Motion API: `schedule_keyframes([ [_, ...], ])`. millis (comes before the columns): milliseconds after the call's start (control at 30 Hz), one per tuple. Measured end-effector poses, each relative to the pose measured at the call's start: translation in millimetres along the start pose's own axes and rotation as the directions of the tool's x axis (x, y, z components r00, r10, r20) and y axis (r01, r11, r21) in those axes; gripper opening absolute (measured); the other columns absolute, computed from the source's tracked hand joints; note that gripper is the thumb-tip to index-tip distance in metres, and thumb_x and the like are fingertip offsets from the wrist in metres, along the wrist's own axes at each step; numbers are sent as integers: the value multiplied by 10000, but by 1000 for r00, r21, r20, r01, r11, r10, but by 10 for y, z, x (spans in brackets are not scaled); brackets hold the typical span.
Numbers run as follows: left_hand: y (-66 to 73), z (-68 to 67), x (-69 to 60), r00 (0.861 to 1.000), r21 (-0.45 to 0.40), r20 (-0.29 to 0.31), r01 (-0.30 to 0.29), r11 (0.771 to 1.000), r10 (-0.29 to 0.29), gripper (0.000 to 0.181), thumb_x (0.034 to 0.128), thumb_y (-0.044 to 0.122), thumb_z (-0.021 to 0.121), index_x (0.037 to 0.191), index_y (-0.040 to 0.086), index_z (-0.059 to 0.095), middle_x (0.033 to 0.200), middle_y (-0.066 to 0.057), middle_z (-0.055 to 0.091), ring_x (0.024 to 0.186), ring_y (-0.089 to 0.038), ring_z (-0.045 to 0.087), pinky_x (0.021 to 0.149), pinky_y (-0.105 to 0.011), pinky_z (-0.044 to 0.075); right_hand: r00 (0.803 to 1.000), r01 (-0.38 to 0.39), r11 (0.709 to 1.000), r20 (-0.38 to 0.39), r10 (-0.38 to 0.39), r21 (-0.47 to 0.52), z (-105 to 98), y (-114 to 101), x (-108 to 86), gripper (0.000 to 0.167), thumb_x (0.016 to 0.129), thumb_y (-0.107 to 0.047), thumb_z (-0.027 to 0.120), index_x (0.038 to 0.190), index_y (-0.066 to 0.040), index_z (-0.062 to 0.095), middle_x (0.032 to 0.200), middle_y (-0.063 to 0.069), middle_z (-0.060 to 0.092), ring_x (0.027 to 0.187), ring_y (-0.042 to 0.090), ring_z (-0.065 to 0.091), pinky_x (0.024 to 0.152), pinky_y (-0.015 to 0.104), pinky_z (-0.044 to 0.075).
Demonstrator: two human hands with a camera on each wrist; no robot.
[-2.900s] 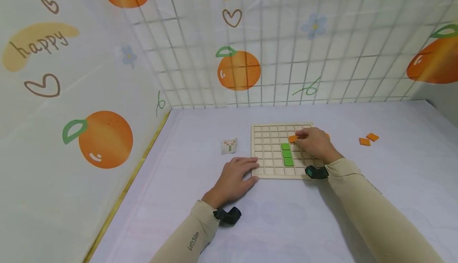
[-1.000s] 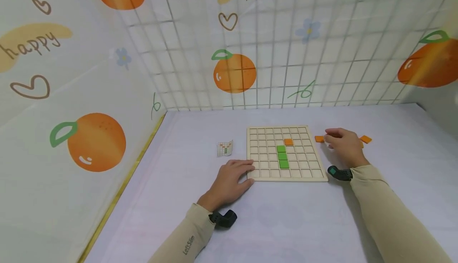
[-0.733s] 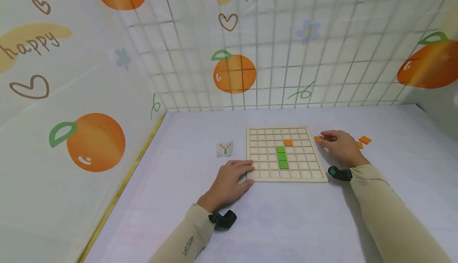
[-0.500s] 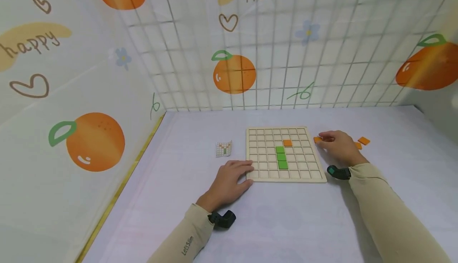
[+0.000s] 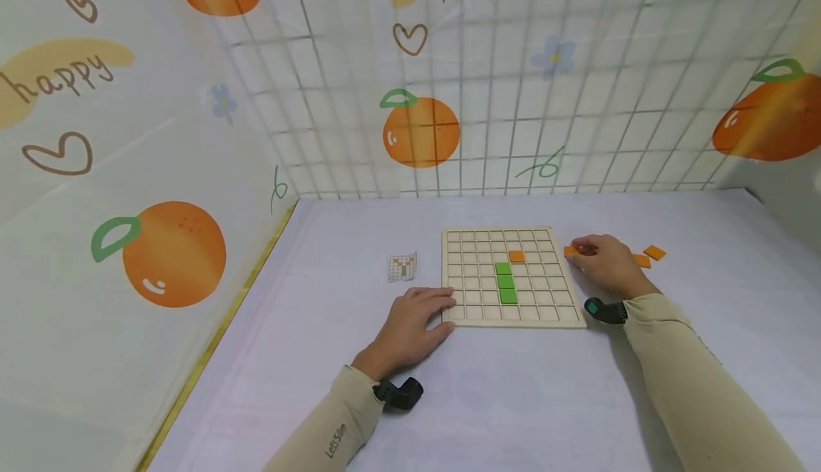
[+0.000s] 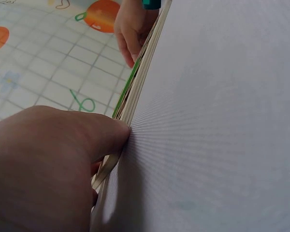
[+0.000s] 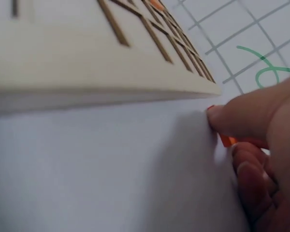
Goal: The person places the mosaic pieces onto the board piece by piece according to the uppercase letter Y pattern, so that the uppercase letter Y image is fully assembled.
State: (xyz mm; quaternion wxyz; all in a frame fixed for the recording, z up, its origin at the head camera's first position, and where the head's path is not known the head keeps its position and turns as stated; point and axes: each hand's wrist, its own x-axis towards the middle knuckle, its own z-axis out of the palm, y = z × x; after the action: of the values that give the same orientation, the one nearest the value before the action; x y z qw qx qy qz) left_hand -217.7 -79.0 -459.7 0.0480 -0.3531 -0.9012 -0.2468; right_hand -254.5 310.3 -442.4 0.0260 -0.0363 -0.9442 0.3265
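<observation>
A light wooden grid board [image 5: 474, 281] lies flat on the table, with three green tiles [image 5: 506, 282] in a column and one orange tile [image 5: 517, 256] up and right of them. My left hand [image 5: 410, 324] rests at the board's near left corner, fingertips on its rim. In the left wrist view the thumb [image 6: 99, 133] touches the board's side. Just right of the board, my right hand [image 5: 606, 264] pinches another orange tile [image 5: 569, 251] at table level. The right wrist view shows this tile's orange edge [image 7: 227, 140] between thumb and fingers, mostly covered.
Two loose orange tiles, one farther out [image 5: 655, 252] and one partly behind the right hand [image 5: 642, 261], lie to the right. A small paper card [image 5: 402, 267] with a printed colored grid lies left of the board. Printed curtains [image 5: 359, 101] stand behind and at left.
My right hand has left the orange tile on the board, moved right off it, and closed its fingers on another orange tile. My left hand has stayed at the board's corner.
</observation>
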Motion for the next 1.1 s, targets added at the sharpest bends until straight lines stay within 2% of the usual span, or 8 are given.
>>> schedule_keyframes([
  [233, -14, -3, 13, 1000, 26, 2, -2, 1000, 2, 393, 969, 317, 634, 1331, 166, 654, 1468, 73, 527, 1332, -220, 447, 1044, -507, 376, 999, 10, 1000, -41, -10, 2, 3, 4, -5, 435, 978, -239, 623, 1264, 87, 592, 1213, 283, 590, 1124, 419, 528, 948, 550, 434],
  [500, 2, -11, 10, 1000, 8, 11, -2, 1000, 2, 394, 969, 307, 637, 1335, 159, 652, 1472, 69, 523, 1332, -231, 444, 1039, -509, 374, 992, 9, 999, -124, -5, 33, 56, 2, -67, 418, 959, -222, 660, 1204, 102, 565, 1109, 266, 583, 994, 392, 538, 843, 509, 456],
  [867, 6, 14, 26, 1000, 8, 10, -11, 1000, 11, 388, 972, 306, 628, 1331, 162, 653, 1469, 65, 527, 1331, -234, 448, 1045, -509, 372, 978, 20, 997, -208, -5, 70, 64, 17, -124, 400, 945, -186, 674, 1224, 85, 584, 1118, 272, 604, 1002, 404, 550, 858, 516, 443],
  [967, 7, 13, 25, 1000, 14, 10, -5, 1000, 5, 390, 970, 307, 628, 1332, 164, 653, 1473, 72, 522, 1335, -225, 444, 1050, -509, 370, 977, -9, 994, -211, 32, 109, 64, 41, -111, 390, 962, -191, 632, 1252, 65, 590, 1147, 259, 614, 1022, 391, 553, 846, 470, 447],
  [1100, 12, -4, 14, 1000, 13, 13, 4, 1000, -4, 392, 970, 304, 630, 1332, 157, 654, 1471, 69, 524, 1331, -227, 448, 1052, -513, 367, 971, -61, 979, -216, 103, 193, 62, 97, -91, 412, 986, -248, 589, 1292, 28, 595, 1169, 222, 621, 982, 319, 593, 768, 337, 477],
])
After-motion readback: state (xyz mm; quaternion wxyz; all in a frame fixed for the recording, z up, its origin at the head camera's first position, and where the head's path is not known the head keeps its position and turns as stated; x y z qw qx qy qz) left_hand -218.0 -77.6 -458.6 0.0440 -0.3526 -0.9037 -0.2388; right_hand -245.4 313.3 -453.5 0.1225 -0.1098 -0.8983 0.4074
